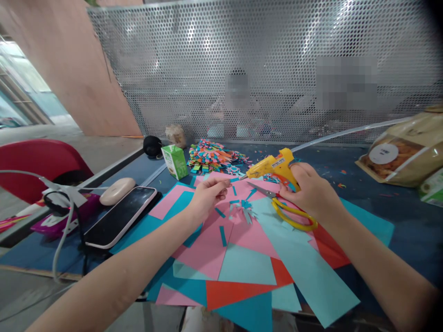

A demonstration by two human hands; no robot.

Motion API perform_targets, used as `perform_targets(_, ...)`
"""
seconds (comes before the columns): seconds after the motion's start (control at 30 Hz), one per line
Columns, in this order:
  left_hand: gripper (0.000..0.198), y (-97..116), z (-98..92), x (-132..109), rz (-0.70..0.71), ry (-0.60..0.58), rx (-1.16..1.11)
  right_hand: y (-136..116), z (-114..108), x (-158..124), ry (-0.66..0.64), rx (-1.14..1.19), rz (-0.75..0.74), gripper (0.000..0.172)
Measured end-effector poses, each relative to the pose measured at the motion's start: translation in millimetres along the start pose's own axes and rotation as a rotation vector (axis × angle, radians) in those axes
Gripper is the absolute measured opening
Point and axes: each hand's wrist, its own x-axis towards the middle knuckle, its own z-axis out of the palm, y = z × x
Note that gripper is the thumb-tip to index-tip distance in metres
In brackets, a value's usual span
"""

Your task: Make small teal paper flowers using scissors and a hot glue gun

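Note:
My right hand is wrapped round the grip of a yellow hot glue gun, whose nozzle points left. Close to that nozzle, my left hand is closed in a pinch; whatever lies between its fingertips is too small to make out. Just under my right hand are scissors with yellow handles; whether the fingers touch them I cannot tell. Between the hands, a fringed paper flower in pink and blue rests on pink paper sheets. Narrow blue paper strips lie scattered around it.
Overlapping coloured sheets, with light blue paper at right, cover the near table. Behind stand a heap of paper flowers and a green carton. A phone and cables are left, a snack bag right. A perforated metal screen closes the back.

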Motion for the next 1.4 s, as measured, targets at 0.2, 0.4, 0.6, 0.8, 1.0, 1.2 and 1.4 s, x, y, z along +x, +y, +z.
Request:
perform_targets(0.2, 0.023, 0.0, -0.3, 0.2, -0.005, -0.004, 0.003, -0.4, 0.7, -0.1, 0.040, -0.008, -0.030, 0.032)
perform_targets(0.4, 0.023, -0.3, -1.1, 0.3, -0.006, -0.006, 0.005, -1.6, -1.9, 0.6, 0.015, -0.006, 0.017, 0.034)
perform_targets(0.6, 0.023, 0.0, -0.9, 0.8, -0.008, 0.005, 0.014, -4.3, -6.3, 0.9, -0.023, 0.004, 0.065, 0.034)
perform_targets(0.8, 0.022, -0.5, -1.1, 0.7, -0.010, 0.002, 0.024, -4.8, -5.2, 0.4, -0.037, 0.009, 0.056, 0.033)
perform_targets(1.0, 0.022, -3.2, -3.0, 2.3, -0.004, -0.014, 0.026, -4.4, -4.5, 0.5, -0.026, 0.001, 0.065, 0.032)
perform_targets(1.2, 0.021, -2.5, -3.7, 1.8, 0.009, -0.042, 0.022, -4.7, -4.7, 0.7, -0.027, -0.024, 0.047, 0.031)
perform_targets(1.4, 0.021, 1.6, 0.5, -3.6, 0.003, -0.105, 0.012, -2.1, 0.6, -0.3, -0.030, -0.038, 0.030, 0.029)
